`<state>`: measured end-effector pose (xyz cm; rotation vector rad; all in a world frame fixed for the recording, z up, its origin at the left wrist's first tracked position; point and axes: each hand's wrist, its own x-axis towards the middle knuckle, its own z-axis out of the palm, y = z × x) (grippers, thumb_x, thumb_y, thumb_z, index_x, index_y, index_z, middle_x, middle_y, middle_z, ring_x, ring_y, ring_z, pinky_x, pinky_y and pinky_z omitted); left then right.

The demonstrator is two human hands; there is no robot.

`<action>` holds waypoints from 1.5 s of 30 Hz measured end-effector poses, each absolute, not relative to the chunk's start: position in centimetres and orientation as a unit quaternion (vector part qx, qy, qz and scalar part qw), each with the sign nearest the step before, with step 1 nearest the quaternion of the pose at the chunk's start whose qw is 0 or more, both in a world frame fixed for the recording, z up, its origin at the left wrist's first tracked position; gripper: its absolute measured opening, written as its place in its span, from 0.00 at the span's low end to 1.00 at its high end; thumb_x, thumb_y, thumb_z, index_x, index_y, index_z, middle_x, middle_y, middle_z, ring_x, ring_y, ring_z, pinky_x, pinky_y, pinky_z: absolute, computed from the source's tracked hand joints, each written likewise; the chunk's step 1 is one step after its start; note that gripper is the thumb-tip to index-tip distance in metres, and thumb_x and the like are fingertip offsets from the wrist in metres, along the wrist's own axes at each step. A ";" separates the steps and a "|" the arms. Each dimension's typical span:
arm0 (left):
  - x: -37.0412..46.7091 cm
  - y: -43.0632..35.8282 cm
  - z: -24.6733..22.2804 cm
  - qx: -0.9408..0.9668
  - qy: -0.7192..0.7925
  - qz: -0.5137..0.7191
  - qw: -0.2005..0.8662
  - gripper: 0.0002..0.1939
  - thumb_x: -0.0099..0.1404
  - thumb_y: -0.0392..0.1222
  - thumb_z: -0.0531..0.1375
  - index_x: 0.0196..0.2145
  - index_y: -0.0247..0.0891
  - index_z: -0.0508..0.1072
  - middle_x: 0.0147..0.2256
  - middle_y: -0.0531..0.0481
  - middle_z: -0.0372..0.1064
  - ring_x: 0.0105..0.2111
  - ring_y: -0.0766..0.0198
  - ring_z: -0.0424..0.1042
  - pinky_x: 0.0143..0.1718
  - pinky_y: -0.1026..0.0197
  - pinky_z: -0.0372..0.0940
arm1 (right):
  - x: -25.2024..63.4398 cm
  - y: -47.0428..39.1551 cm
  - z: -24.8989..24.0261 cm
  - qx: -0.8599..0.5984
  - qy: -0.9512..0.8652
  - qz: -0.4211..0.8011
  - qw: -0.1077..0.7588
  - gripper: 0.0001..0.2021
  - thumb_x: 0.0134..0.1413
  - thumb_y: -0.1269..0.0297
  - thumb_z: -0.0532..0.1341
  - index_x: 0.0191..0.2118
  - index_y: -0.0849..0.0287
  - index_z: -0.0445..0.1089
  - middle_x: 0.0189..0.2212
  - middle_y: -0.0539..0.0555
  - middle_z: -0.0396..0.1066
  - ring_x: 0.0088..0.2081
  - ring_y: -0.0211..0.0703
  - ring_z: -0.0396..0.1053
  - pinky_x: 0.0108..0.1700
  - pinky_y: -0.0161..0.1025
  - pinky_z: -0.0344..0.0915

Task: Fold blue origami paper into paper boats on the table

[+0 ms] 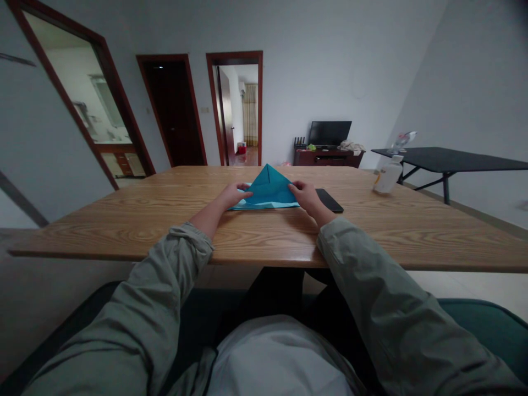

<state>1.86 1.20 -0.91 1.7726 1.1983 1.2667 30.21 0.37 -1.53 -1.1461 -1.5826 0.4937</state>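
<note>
A blue sheet of paper (270, 190), folded to a point at the top, is held upright over the wooden table. Under it lies light blue paper (266, 205), showing along the lower edge. My left hand (236, 195) pinches the left corner of the folded piece between thumb and fingers. At the right corner, my right hand (304, 195) grips it the same way. A vertical crease runs down from the peak.
A black phone (329, 201) lies on the wooden table (157, 220) just right of my right hand. Farther right stands a white spray bottle (388, 176). A black table (462, 159) is beyond the right edge, and a TV (330, 133) stands by the far wall.
</note>
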 end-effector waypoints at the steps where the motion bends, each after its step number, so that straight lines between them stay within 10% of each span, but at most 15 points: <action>1: 1.8 1.3 -1.0 0.675 0.451 0.487 0.322 0.23 0.42 0.42 0.72 0.38 0.36 0.76 0.31 0.48 0.73 0.28 0.65 0.69 0.30 0.63 0.62 | 30.2 0.4 -1.5 -0.480 -0.665 0.209 0.533 0.20 0.46 0.46 0.60 0.31 0.61 0.72 0.24 0.50 0.69 0.27 0.39 0.62 0.29 0.36 0.58; 7: 1.7 1.7 -1.0 0.647 0.420 0.521 0.367 0.32 0.49 0.38 0.69 0.52 0.39 0.66 0.26 0.53 0.71 0.23 0.67 0.69 0.28 0.65 0.62 | 30.1 0.0 -1.2 -0.482 -0.658 0.209 0.540 0.19 0.47 0.48 0.60 0.31 0.62 0.72 0.25 0.51 0.69 0.27 0.38 0.61 0.30 0.36 0.57; 21: 1.3 2.2 -0.2 0.596 0.396 0.634 0.293 0.14 0.56 0.46 0.64 0.36 0.41 0.64 0.20 0.60 0.60 0.18 0.72 0.59 0.22 0.69 0.55 | 29.8 0.0 -1.3 -0.456 -0.658 0.247 0.546 0.22 0.43 0.43 0.61 0.30 0.60 0.70 0.23 0.48 0.65 0.26 0.37 0.58 0.29 0.36 0.55; 45: 1.7 1.5 0.0 0.569 0.364 0.620 0.398 0.26 0.40 0.47 0.73 0.38 0.33 0.77 0.33 0.46 0.76 0.30 0.63 0.73 0.35 0.58 0.68 | 30.3 0.1 -1.3 -0.479 -0.646 0.218 0.553 0.20 0.46 0.46 0.60 0.32 0.61 0.72 0.23 0.49 0.66 0.25 0.37 0.58 0.27 0.35 0.55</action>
